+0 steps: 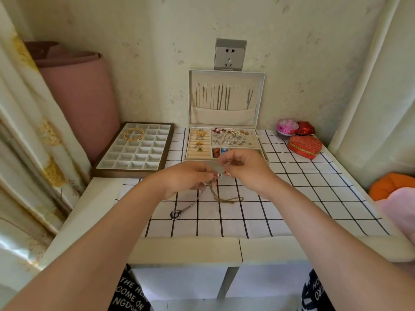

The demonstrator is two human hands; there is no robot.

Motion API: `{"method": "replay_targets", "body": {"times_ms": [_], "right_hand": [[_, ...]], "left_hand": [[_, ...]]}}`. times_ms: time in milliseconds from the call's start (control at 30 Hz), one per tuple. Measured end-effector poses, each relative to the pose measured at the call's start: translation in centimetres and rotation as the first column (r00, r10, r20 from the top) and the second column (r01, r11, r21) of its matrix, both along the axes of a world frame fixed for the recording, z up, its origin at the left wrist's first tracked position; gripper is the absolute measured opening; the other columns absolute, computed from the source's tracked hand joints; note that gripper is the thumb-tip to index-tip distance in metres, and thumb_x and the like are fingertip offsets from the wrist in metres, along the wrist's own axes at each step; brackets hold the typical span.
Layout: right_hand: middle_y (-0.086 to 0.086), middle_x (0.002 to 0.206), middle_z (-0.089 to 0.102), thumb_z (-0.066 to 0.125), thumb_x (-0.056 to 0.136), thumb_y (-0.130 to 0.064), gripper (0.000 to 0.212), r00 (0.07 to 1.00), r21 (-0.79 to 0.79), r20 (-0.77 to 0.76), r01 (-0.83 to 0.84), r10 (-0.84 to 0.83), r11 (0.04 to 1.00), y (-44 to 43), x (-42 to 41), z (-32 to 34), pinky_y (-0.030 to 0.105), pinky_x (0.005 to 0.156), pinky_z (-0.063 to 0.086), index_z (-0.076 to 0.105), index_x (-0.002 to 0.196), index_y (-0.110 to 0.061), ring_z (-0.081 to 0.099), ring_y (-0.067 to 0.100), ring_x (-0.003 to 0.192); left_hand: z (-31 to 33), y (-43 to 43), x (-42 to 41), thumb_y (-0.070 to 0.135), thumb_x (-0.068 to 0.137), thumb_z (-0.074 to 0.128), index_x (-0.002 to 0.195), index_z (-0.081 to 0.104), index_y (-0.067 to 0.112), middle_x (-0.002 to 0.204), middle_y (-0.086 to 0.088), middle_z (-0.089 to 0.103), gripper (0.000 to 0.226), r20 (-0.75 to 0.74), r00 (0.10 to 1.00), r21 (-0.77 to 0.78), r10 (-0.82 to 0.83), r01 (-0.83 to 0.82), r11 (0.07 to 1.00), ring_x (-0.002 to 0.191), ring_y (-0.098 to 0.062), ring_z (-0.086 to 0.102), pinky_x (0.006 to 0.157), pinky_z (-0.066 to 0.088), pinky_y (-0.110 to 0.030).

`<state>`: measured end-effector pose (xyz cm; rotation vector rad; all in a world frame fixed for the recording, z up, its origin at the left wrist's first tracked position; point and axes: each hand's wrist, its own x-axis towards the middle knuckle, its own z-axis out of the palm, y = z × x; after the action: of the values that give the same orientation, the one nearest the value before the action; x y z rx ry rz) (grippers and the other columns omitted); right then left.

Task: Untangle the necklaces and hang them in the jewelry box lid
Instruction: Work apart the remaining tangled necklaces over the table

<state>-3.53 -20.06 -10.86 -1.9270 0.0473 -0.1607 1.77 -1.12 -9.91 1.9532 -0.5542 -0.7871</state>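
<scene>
My left hand (187, 178) and my right hand (243, 169) meet above the checked cloth, both pinching a knot of tangled necklaces (212, 182). One silver chain trails down left to a ring pendant (175, 214) lying on the cloth. A second, brownish chain (228, 199) loops to the right on the cloth. Behind my hands stands the open jewelry box (261, 151), its upright lid (224, 95) holding several hung chains above a fabric pocket.
A compartment tray (134, 151) with gold bangles (133, 134) sits at the back left. A red heart-shaped box (305, 146) and a pink round box (287, 126) lie at the back right. A wall socket (229, 54) is above the lid. Curtains hang left.
</scene>
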Motion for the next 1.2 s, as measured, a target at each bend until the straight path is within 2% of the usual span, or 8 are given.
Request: {"method": "replay_targets", "body": {"times_ms": [133, 300, 500, 667, 767, 933, 1100, 1200], "right_hand": [[-0.014, 0.090, 0.070, 0.049, 0.087, 0.013, 0.049, 0.992, -0.213, -0.086, -0.105, 0.088, 0.971, 0.0, -0.5, -0.3, 0.014, 0.079, 0.051, 0.071, 0.092, -0.030, 0.064, -0.006, 0.087], [-0.002, 0.067, 0.061, 0.039, 0.095, 0.007, 0.034, 0.984, -0.019, -0.170, -0.065, 0.061, 0.998, 0.8, -0.4, 0.0, 0.017, 0.059, 0.043, 0.067, 0.100, -0.012, 0.054, 0.008, 0.062], [-0.008, 0.056, 0.044, 0.056, 0.101, -0.029, 0.026, 0.977, -0.043, -0.171, -0.133, 0.124, 0.990, 0.3, -1.3, 0.8, 0.028, 0.067, 0.039, 0.065, 0.080, -0.015, 0.041, 0.010, 0.057], [-0.006, 0.074, 0.063, 0.060, 0.099, -0.019, 0.014, 0.969, -0.063, -0.148, -0.206, 0.195, 0.976, -0.4, -1.3, 0.6, 0.018, 0.066, 0.049, 0.070, 0.093, -0.011, 0.056, 0.003, 0.069], [-0.008, 0.085, 0.066, 0.058, 0.101, -0.021, 0.013, 0.977, -0.085, -0.160, -0.157, 0.142, 0.984, -0.4, -1.2, 0.3, 0.021, 0.073, 0.051, 0.070, 0.097, -0.020, 0.060, 0.000, 0.077], [-0.014, 0.075, 0.068, 0.061, 0.099, -0.017, 0.014, 0.983, -0.046, -0.141, -0.129, 0.122, 0.991, 0.0, -1.1, 0.0, 0.024, 0.076, 0.053, 0.071, 0.091, -0.025, 0.061, 0.000, 0.072], [-0.007, 0.086, 0.072, 0.063, 0.096, -0.009, 0.019, 0.993, 0.037, -0.083, -0.086, 0.089, 0.996, 0.4, -1.2, 0.4, 0.021, 0.074, 0.057, 0.073, 0.093, -0.025, 0.065, 0.004, 0.075], [0.000, 0.084, 0.072, 0.064, 0.095, -0.005, 0.019, 0.996, 0.080, -0.053, -0.062, 0.067, 0.995, 0.6, -1.2, 0.6, 0.021, 0.067, 0.056, 0.071, 0.095, -0.023, 0.062, 0.006, 0.066]], "left_hand": [[0.4, -0.2, -0.2, 0.018, 0.096, 0.064, 0.105, 0.072, 0.023, 0.108, -0.002, 0.073, 0.014, 0.058, 0.994, -0.016, 0.097, -0.096, 0.995, 0.097, -0.013, 0.064, 0.087, 0.053, -0.021], [0.6, -0.7, -0.4, 0.024, 0.086, 0.076, 0.096, 0.073, 0.023, 0.089, 0.002, 0.074, 0.011, 0.090, 0.974, -0.114, 0.207, -0.197, 0.974, 0.083, -0.010, 0.062, 0.077, 0.055, -0.021], [0.7, -0.4, -0.4, 0.022, 0.093, 0.069, 0.099, 0.073, 0.017, 0.088, 0.000, 0.071, 0.009, 0.169, 0.970, -0.184, 0.178, -0.146, 0.972, 0.078, -0.005, 0.060, 0.076, 0.053, -0.022], [0.8, -0.1, -0.7, 0.032, 0.092, 0.068, 0.091, 0.072, 0.025, 0.068, 0.020, 0.063, 0.009, 0.201, 0.976, -0.075, 0.078, -0.064, 0.995, 0.066, 0.006, 0.057, 0.072, 0.049, -0.017], [0.9, 0.2, -0.7, 0.026, 0.092, 0.070, 0.090, 0.074, 0.021, 0.075, 0.011, 0.067, 0.007, 0.205, 0.978, -0.005, 0.030, -0.029, 1.000, 0.070, 0.001, 0.059, 0.074, 0.047, -0.020], [1.2, 0.0, -0.9, 0.018, 0.086, 0.072, 0.083, 0.071, 0.022, 0.081, 0.004, 0.067, 0.005, 0.314, 0.944, 0.061, 0.103, -0.129, 0.990, 0.074, -0.007, 0.059, 0.070, 0.047, -0.022], [1.1, -0.1, -0.7, 0.015, 0.088, 0.066, 0.092, 0.067, 0.022, 0.093, 0.005, 0.072, 0.008, 0.318, 0.935, -0.004, 0.160, -0.167, 0.986, 0.088, -0.011, 0.066, 0.083, 0.051, -0.028], [1.2, -0.3, -1.3, 0.023, 0.087, 0.074, 0.102, 0.066, 0.023, 0.091, 0.004, 0.075, 0.017, 0.212, 0.962, -0.125, 0.171, -0.146, 0.981, 0.087, -0.005, 0.069, 0.077, 0.050, -0.017]]}}
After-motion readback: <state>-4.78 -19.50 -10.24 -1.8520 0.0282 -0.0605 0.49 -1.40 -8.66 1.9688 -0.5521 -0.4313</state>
